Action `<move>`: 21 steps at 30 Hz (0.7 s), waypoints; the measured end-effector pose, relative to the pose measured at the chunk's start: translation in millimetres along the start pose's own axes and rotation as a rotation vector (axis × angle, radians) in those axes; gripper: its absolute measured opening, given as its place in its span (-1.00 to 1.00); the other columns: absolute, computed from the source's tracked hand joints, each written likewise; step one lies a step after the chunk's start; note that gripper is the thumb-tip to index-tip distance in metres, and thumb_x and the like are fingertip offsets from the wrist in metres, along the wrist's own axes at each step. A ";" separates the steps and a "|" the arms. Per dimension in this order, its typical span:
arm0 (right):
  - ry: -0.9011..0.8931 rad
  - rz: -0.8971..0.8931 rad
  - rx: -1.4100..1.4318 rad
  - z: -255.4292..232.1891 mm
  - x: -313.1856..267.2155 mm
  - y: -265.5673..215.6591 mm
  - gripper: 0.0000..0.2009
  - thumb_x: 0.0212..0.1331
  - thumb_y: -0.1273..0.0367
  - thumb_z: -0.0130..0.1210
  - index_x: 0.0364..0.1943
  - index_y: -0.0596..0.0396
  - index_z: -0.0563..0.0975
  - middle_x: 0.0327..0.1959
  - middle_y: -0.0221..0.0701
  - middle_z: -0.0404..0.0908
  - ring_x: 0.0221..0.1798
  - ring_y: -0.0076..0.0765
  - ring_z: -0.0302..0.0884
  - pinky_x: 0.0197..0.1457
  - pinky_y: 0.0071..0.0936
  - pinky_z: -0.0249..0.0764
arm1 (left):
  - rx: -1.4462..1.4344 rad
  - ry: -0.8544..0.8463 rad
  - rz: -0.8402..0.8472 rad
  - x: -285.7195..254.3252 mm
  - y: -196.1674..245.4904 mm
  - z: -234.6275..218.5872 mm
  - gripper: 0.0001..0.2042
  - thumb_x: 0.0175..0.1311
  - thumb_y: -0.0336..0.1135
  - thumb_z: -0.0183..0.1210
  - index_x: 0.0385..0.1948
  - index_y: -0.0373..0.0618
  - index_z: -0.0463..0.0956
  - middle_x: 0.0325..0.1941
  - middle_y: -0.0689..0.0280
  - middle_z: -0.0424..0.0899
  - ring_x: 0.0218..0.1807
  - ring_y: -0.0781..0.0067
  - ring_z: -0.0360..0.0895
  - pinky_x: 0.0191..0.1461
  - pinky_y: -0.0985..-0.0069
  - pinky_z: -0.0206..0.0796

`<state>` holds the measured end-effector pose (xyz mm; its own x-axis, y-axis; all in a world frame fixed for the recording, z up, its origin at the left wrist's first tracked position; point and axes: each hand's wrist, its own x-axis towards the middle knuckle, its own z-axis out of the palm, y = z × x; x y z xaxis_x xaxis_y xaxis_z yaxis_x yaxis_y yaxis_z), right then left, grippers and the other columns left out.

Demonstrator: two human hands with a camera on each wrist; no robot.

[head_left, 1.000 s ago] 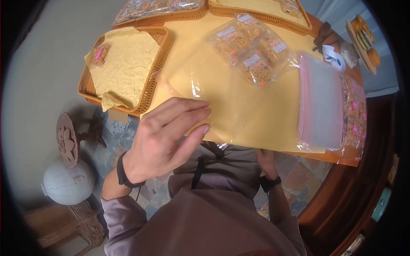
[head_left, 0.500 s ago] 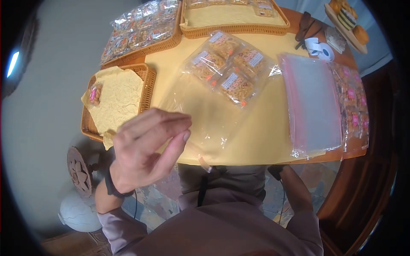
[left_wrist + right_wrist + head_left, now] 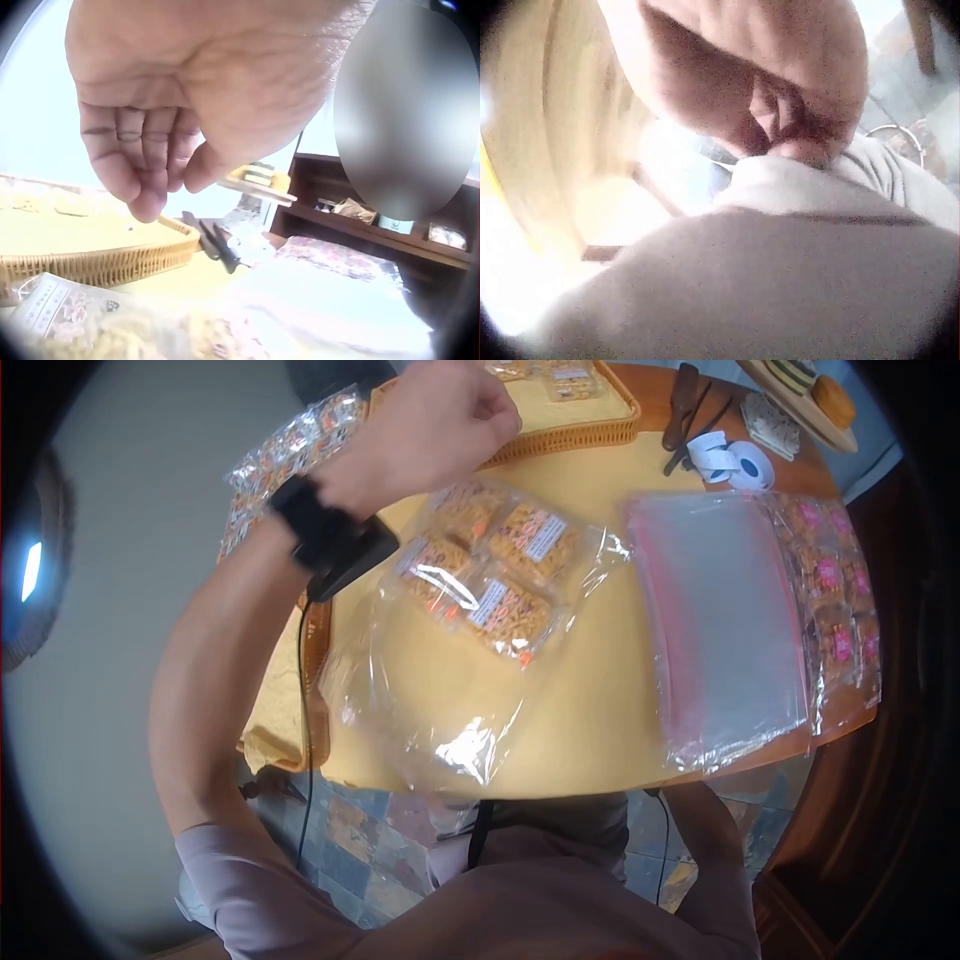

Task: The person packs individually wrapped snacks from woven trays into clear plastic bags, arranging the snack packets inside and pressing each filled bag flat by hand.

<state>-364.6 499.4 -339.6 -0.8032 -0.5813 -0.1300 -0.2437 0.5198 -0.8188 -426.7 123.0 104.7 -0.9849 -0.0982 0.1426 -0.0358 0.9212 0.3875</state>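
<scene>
My left hand (image 3: 440,425) is stretched out over the far side of the table, above the near rim of a wicker basket (image 3: 580,435). In the left wrist view its fingers (image 3: 154,157) hang loosely bent with nothing between them. Beneath that forearm lies a large clear plastic bag (image 3: 400,700) holding several snack packs (image 3: 510,615) with white labels and orange stickers. Its near part is flat and without packs. Down at the lap, my right hand (image 3: 757,67) rests on the trousers, fingers loosely bent; the table edge hides it in the head view.
Clear sleeves with pink edges (image 3: 720,630) lie at the right, beside pink-labelled packs (image 3: 830,580). White tape rolls (image 3: 745,465) and dark tools (image 3: 685,410) sit at the back right. My left arm partly covers another paper-lined basket (image 3: 317,700) and wrapped packs (image 3: 300,445).
My left hand has moved from the near end of the clear bag forward to the far basket. The head view has shifted. The right hand stays low at the lap.
</scene>
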 end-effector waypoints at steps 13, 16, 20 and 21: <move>-0.031 0.014 -0.041 7.9 30.9 43.4 -0.53 0.42 0.18 0.10 0.25 0.23 0.49 0.21 0.08 0.56 0.30 0.22 0.49 0.36 0.02 0.42 | 0.040 -0.047 -0.102 186.1 -66.8 102.5 -0.43 0.45 0.15 -0.07 -0.06 -0.27 0.64 -0.15 -0.04 0.76 -0.08 -0.01 0.71 0.02 0.17 0.50; -0.044 0.025 -0.058 7.9 25.6 50.5 -0.53 0.42 0.19 0.10 0.26 0.23 0.49 0.21 0.08 0.56 0.30 0.23 0.49 0.36 0.02 0.42 | -0.093 -0.139 -0.306 178.8 -38.7 93.6 -0.56 0.51 0.05 -0.01 0.15 -0.06 0.57 0.00 0.13 0.73 -0.07 0.20 0.69 -0.04 0.30 0.51; -0.070 0.024 -0.088 4.7 11.8 54.2 -0.53 0.41 0.20 0.11 0.26 0.24 0.49 0.21 0.08 0.56 0.29 0.23 0.50 0.36 0.02 0.42 | -0.093 -0.193 -0.043 199.6 -69.5 111.6 -0.67 0.38 -0.17 0.30 0.05 -0.14 0.63 -0.10 0.21 0.74 -0.12 0.37 0.68 -0.09 0.37 0.51; -0.072 0.013 -0.093 4.6 12.1 52.8 -0.53 0.41 0.20 0.11 0.26 0.24 0.49 0.21 0.08 0.56 0.29 0.23 0.50 0.36 0.02 0.42 | -0.687 -0.179 -0.636 192.7 -51.2 106.2 -0.66 0.30 -0.24 0.40 0.03 -0.18 0.64 -0.10 0.22 0.74 -0.13 0.40 0.68 -0.11 0.36 0.52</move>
<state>-384.6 516.9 -387.0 -0.7665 -0.6157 -0.1825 -0.2859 0.5816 -0.7616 -632.6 96.8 15.6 -0.8286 -0.3927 -0.3989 -0.5224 0.2866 0.8031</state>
